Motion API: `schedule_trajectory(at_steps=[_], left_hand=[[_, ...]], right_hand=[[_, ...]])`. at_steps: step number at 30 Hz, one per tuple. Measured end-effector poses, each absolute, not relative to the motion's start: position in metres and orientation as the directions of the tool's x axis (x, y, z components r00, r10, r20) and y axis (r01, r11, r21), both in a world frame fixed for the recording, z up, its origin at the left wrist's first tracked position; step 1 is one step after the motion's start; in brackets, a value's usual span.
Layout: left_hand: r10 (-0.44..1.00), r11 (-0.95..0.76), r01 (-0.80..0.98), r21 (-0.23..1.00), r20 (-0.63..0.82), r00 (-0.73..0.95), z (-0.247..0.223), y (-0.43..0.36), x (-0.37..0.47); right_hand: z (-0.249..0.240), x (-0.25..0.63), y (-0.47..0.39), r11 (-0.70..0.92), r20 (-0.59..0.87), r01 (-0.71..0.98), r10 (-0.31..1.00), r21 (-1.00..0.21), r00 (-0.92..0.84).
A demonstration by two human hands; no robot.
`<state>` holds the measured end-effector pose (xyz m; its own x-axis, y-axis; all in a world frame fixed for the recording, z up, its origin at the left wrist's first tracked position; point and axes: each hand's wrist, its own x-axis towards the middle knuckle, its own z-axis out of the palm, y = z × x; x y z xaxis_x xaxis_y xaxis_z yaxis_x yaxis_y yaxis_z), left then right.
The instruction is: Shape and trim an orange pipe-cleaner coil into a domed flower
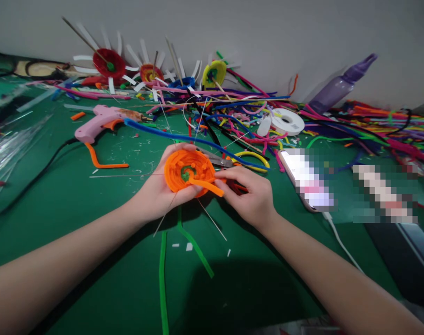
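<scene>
My left hand [163,184] is closed around a round orange disc of coiled pipe cleaner [172,164] with a green centre. Thin wire spokes stick out from it on several sides. At the disc's right rim, my right hand [250,193] pinches orange pipe cleaner with thumb and forefinger. A short orange end [212,187] lies across the front of the disc toward that hand. Just behind the right fingers are scissors [224,161], partly hidden. Green pipe cleaners [164,279] hang or lie below the disc; their upper ends are hidden.
A pink glue gun [100,122] lies at the left with its cord. Behind are flower-like coiled discs [109,65] on sticks, loose pipe cleaners, a white spool [287,122] and a purple bottle [333,90]. To the right lies a phone [306,181] with a charging cable.
</scene>
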<state>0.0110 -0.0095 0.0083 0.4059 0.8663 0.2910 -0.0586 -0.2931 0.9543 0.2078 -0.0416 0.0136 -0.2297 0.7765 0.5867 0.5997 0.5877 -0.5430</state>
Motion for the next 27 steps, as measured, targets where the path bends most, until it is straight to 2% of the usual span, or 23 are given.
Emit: schedule_trajectory(at_steps=[6, 10, 18, 22, 27], left_hand=[[0.838, -0.357, -0.104, 0.928, 0.368, 0.403, 0.0056, -0.0124, 0.0138], [0.839, -0.362, -0.093, 0.927, 0.368, 0.400, 0.0036, -0.0136, 0.0133], [0.836, -0.412, -0.012, 0.911, 0.383, 0.393, 0.0014, -0.0144, 0.0128], [0.811, -0.457, -0.019, 0.889, 0.425, 0.401, 0.0016, -0.0141, 0.0139], [0.799, -0.507, 0.025, 0.862, 0.458, 0.390, 0.0033, -0.0140, 0.0140]], right_hand=[[0.0152, 0.2079, -0.0428, 0.537, 0.555, 0.651, 0.806, -0.537, -0.206], [0.0143, 0.2077, -0.0435, 0.501, 0.538, 0.676, 0.823, -0.540, -0.180], [0.0153, 0.2073, -0.0422, 0.506, 0.520, 0.614, 0.836, -0.606, -0.175], [0.0167, 0.2065, -0.0408, 0.445, 0.454, 0.586, 0.880, -0.677, -0.144], [0.0145, 0.2078, -0.0397, 0.405, 0.380, 0.577, 0.909, -0.709, -0.171]])
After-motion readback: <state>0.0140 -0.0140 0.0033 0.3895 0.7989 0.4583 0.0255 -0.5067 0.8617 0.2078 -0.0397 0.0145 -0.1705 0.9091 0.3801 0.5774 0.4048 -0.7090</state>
